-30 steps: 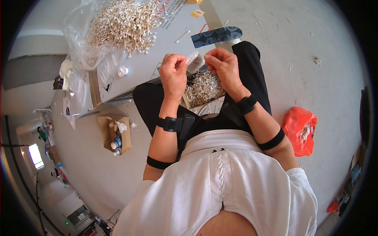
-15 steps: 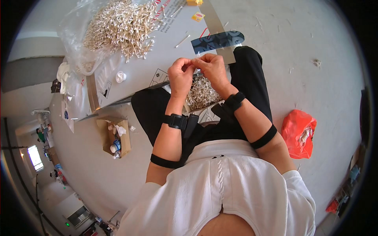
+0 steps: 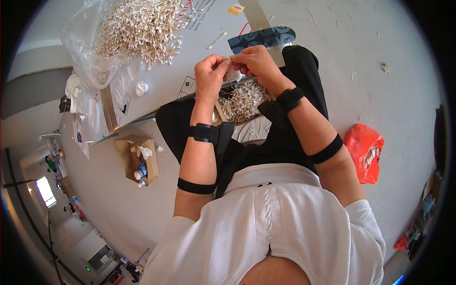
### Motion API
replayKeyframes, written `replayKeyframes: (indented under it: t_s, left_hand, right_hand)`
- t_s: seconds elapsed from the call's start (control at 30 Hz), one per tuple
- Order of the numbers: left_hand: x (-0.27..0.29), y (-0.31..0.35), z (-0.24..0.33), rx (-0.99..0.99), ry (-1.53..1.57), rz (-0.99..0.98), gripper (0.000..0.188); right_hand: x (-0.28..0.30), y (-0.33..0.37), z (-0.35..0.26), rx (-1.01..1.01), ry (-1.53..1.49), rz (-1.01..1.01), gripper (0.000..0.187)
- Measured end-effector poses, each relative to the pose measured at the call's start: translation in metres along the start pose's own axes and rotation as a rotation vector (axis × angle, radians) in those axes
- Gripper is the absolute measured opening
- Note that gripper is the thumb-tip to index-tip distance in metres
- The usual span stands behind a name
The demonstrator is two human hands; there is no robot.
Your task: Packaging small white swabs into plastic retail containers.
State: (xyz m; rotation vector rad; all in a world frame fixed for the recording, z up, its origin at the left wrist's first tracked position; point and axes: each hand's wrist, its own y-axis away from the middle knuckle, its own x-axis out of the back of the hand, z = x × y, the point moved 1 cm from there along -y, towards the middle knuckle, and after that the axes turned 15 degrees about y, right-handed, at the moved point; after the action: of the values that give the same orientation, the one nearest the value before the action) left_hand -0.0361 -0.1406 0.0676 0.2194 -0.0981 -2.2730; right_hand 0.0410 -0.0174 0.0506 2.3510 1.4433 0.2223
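My left hand (image 3: 209, 78) and my right hand (image 3: 259, 65) meet above the table's near edge, thumbs and fingertips pinched. Between and just below them shows a small whitish, partly see-through thing (image 3: 233, 75), perhaps thin plastic; its exact kind is hard to make out. Both hands are closed on it. Beneath the hands, between my knees, sits an open box (image 3: 219, 114) full of cotton swabs (image 3: 244, 100). A large heap of cotton swabs (image 3: 135, 31) lies on the table beyond my left hand, partly in a clear plastic bag (image 3: 78, 40).
A small white round tub (image 3: 141, 88) stands on the grey table (image 3: 159, 78). Near my right hand lies a dark patterned strip (image 3: 263, 39), with a yellow packet (image 3: 235, 9) farther off. On the floor are a cardboard box (image 3: 152, 164) at left and a red bag (image 3: 363, 152) at right.
My hands have moved slightly up and left, and the fingertips have parted a little. More of the whitish thing and of the swab box below shows now.
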Motion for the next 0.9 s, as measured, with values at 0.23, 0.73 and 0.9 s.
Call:
replayKeyframes:
  t_s: [0.23, 0.73, 0.9]
  left_hand:
    - [-0.002, 0.0, -0.004, 0.0, 0.039, 0.004, 0.011]
    - [0.017, 0.006, -0.009, 0.131, 0.37, 0.153, 0.009]
    - [0.013, 0.007, -0.009, 0.123, 0.363, 0.132, 0.008]
  right_hand:
    - [-0.005, 0.013, 0.006, 0.017, -0.132, 0.063, 0.015]
    - [-0.064, 0.04, 0.031, 0.202, -0.303, 0.374, 0.009]
    - [-0.049, 0.033, 0.029, 0.139, -0.295, 0.326, 0.009]
